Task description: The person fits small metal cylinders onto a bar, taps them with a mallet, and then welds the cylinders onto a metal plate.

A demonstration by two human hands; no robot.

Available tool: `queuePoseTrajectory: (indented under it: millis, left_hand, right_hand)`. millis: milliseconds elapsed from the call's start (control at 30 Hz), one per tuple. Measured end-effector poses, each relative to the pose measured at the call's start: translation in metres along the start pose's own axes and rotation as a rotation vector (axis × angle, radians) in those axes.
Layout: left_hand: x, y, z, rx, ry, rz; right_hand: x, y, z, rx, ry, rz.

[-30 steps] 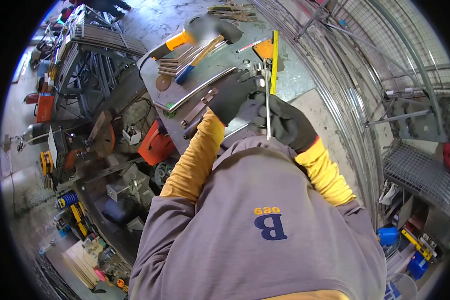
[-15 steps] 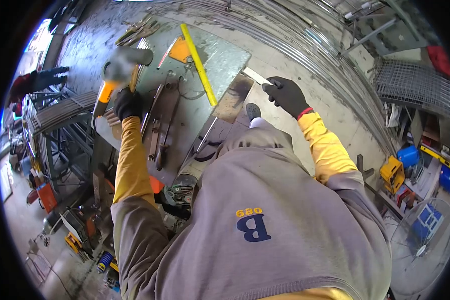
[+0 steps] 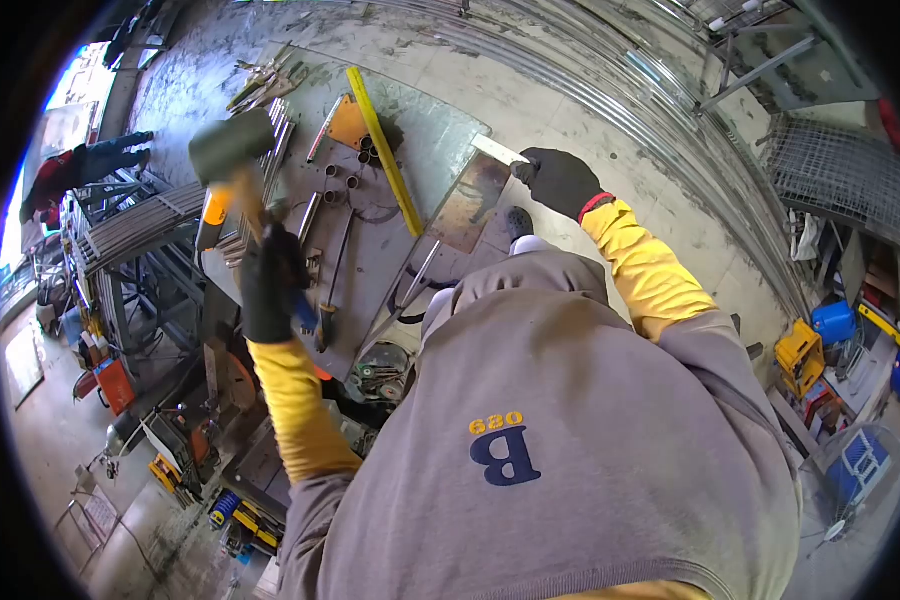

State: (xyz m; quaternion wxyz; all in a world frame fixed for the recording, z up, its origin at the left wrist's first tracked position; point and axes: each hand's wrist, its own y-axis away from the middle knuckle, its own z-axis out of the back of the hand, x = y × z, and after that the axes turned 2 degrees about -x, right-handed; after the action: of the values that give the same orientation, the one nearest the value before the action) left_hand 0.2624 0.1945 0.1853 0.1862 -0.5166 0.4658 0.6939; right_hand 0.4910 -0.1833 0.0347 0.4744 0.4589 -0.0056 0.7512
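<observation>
My left hand [image 3: 270, 285], in a dark glove, is closed around the handle of a mallet [image 3: 232, 147]. The mallet has a thick dark head and is held up above the left side of the metal-topped table [image 3: 440, 118], slightly blurred. On the right, my gloved right hand [image 3: 565, 183] grips a pale flat metal bar [image 3: 500, 151], whose far end reaches the table's corner. Between the hands lie a yellow bar [image 3: 385, 150], an orange plate [image 3: 348, 124] and several short pipe pieces [image 3: 332, 184]. A yellow-and-black power tool [image 3: 212, 215] shows partly behind the mallet.
Clamps or pliers [image 3: 268, 82] lie on the table's far end. Long metal tubes [image 3: 610, 110] run along the floor beyond. A wire mesh rack [image 3: 845, 180] and a fan [image 3: 870, 475] stand on the right. Another person [image 3: 85, 170] is at the far left.
My left hand has come back toward my body, bringing the mallet closer to the camera and leftward. The right hand and the flat bar have shifted slightly left.
</observation>
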Motion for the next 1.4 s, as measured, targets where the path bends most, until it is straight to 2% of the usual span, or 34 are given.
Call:
queuePoseTrajectory:
  millis: [67, 167, 200, 233, 300, 367, 500, 533, 633, 700, 767, 800, 900, 933, 967, 1033, 1100, 1167, 1233, 1300, 1367, 1400]
  left_hand:
    - [-0.001, 0.03, -0.057, 0.045, 0.029, -0.023]
    - [0.022, 0.035, -0.113, 0.108, 0.035, -0.13]
    - [0.026, 0.033, -0.129, 0.072, -0.022, -0.053]
    - [0.037, 0.031, -0.143, 0.018, -0.124, 0.028]
    - [0.042, 0.028, -0.177, -0.002, -0.635, -0.1]
    - [0.089, 0.013, -0.183, -0.065, -0.811, -0.38]
    - [0.101, 0.0, -0.199, -0.119, -0.96, -0.403]
    - [0.096, -0.003, -0.2, -0.087, -1.076, -0.359]
    - [0.075, -0.006, -0.204, -0.141, -1.168, -0.287]
    - [0.058, 0.004, -0.208, -0.191, -1.083, -0.353]
    - [0.03, 0.016, -0.215, -0.346, -0.865, -0.596]
    - [0.018, 0.027, -0.22, -0.351, -0.747, -0.497]
    - [0.055, 0.03, -0.215, -0.391, -0.7, -0.571]
    - [0.073, 0.027, -0.215, -0.372, -0.813, -0.614]
    - [0.091, 0.017, -0.208, -0.262, -1.041, -0.597]
    - [0.102, 0.003, -0.207, -0.235, -1.1, -0.22]
    - [0.081, -0.005, -0.195, -0.311, -0.992, -0.363]
    - [0.051, -0.001, -0.194, -0.368, -0.973, -0.35]
    - [0.039, 0.004, -0.188, -0.449, -1.018, -0.678]
    - [0.028, 0.015, -0.195, -0.447, -1.013, -0.675]
    - [0.022, 0.026, -0.208, -0.459, -0.785, -0.533]
    - [0.028, 0.027, -0.213, -0.462, -0.783, -0.535]
  right_hand:
    - [-0.009, -0.004, -0.004, -0.105, 0.155, 0.139]
    - [-0.002, -0.004, 0.001, -0.099, 0.187, 0.106]
    - [-0.003, -0.004, -0.002, -0.096, 0.185, 0.109]
    - [-0.005, -0.004, -0.005, -0.115, 0.212, 0.119]
    - [-0.006, -0.003, -0.007, -0.137, 0.238, 0.129]
    - [-0.001, -0.001, -0.007, -0.167, 0.253, 0.152]
    - [0.006, 0.001, -0.009, -0.102, 0.256, 0.055]
    - [0.006, 0.0, -0.01, -0.1, 0.259, 0.046]
    - [0.009, 0.002, -0.009, -0.116, 0.268, 0.059]
    - [0.009, 0.004, -0.009, -0.124, 0.272, 0.07]
    - [0.009, 0.004, -0.008, -0.11, 0.249, 0.064]
    - [0.009, 0.005, -0.009, -0.108, 0.248, 0.065]
    - [0.009, 0.003, -0.009, -0.107, 0.262, 0.054]
    - [0.006, 0.002, -0.011, -0.129, 0.259, 0.067]
    - [0.004, 0.003, -0.014, -0.15, 0.257, 0.082]
    - [0.004, 0.005, -0.021, -0.154, 0.27, 0.102]
    - [-0.002, 0.011, -0.018, -0.161, 0.294, 0.103]
    - [0.007, 0.007, -0.009, -0.087, 0.26, 0.05]
    - [0.003, 0.004, -0.014, -0.109, 0.277, 0.062]
    - [-0.002, 0.003, -0.016, -0.167, 0.267, 0.11]
    - [-0.001, 0.003, -0.016, -0.163, 0.279, 0.111]
    - [0.0, 0.003, -0.015, -0.162, 0.289, 0.107]
